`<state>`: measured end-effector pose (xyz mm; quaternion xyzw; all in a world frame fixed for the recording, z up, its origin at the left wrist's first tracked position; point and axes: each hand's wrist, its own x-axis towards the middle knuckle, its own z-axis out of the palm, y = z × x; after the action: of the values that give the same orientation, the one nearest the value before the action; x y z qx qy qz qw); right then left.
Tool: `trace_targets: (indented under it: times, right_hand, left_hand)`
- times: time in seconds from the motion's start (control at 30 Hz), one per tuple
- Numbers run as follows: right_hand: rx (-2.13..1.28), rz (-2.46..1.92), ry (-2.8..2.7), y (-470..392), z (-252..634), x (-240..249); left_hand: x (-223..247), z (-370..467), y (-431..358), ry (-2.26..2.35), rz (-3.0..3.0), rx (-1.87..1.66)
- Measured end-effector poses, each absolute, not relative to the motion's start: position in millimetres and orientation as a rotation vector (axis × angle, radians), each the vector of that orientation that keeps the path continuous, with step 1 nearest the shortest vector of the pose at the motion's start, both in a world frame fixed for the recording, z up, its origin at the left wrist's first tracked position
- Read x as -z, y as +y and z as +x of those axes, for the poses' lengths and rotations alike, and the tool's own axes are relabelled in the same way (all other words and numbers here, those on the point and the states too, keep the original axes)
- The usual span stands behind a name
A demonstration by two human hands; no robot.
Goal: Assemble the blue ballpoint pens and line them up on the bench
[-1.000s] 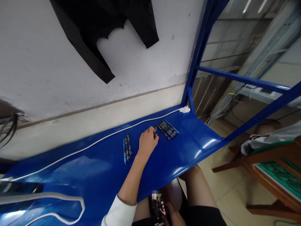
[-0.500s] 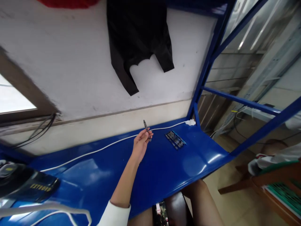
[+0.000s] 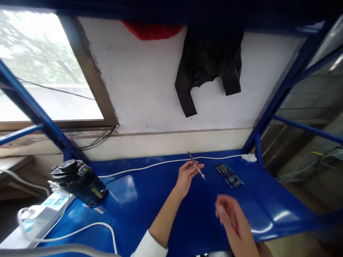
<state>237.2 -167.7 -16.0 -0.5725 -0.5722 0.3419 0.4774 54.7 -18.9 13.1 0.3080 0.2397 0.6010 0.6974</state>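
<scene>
My left hand (image 3: 186, 176) is closed on a slim dark pen (image 3: 195, 164) with a clear, shiny lower end. It holds the pen tilted above the blue surface (image 3: 150, 203), the lower tip free below the fingers. To the right of it lies a row of several black pens (image 3: 227, 175), side by side, with a blue pen (image 3: 235, 174) along their right edge. Close to the front edge, my right hand (image 3: 233, 221) hovers, blurred by motion. Its fingers are loosely curled, apart from the thumb, and nothing shows in them.
A white cable (image 3: 150, 166) runs along the wall side to a crumpled white tissue (image 3: 249, 157). On the left lie a black bottle (image 3: 80, 182) and a white power strip (image 3: 50, 210) with looping cords. Blue frame posts (image 3: 281, 89) rise at both ends. Black clothing (image 3: 209, 67) hangs overhead.
The view has swung left, bringing the window, bottle and power strip further in. My right hand has come into view at the lower right. My left hand still holds the pen, turned slightly.
</scene>
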Motion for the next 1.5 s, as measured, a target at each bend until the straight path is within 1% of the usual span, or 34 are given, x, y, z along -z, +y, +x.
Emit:
trace_targets:
  times: [0.07, 0.17, 0.23, 0.3, 0.4, 0.53, 0.73, 0.93, 1.1, 1.3, 1.5]
  right_hand:
    - [-0.93, -1.235, -1.344, -101.9, 216.0, -11.1]
    - [-1.331, -0.977, -1.34, -10.4, 182.2, -38.9]
    - [-1.386, -0.909, -1.368, 28.9, 163.3, -40.9]
    - [-1.333, -0.855, -1.408, 48.6, 149.8, -30.3]
    - [-1.301, -0.804, -1.443, 52.0, 139.0, -4.6]
    - [-1.472, -0.82, -1.322, 40.3, 137.0, 15.1]
    - [-1.628, -0.682, -1.102, 38.2, 143.6, 7.8]
    - [-1.751, -0.611, -0.844, 48.3, 155.7, -2.5]
    - [-1.802, -0.547, -0.687, 54.4, 165.0, -3.2]
    - [-1.877, -0.544, -0.677, 53.9, 167.3, -2.7]
    - [-2.018, -0.53, -0.778, 51.6, 166.2, 1.9]
  left_hand:
    - [-10.2, 56.8, -17.4, 0.539, 0.759, -1.398]
    - [-7.0, 50.0, -7.4, 0.628, 0.729, -1.53]
    - [-5.5, 39.8, 2.9, 0.666, 0.65, -1.621]
    - [-4.3, 29.0, 12.2, 0.695, 0.62, -1.677]
    - [-2.4, 20.3, 18.8, 0.692, 0.642, -1.691]
    - [-1.3, 23.4, 16.5, 0.723, 0.703, -1.609]
    - [2.0, 24.2, 16.6, 0.883, 0.818, -1.607]
    - [-2.0, 5.5, 21.0, 0.845, 0.789, -1.678]
    - [0.3, -10.7, 21.9, 0.833, 0.652, -1.747]
    - [5.6, -6.7, 21.0, 0.815, 0.649, -1.689]
    - [-5.8, 0.1, 16.3, 0.731, 0.702, -1.609]
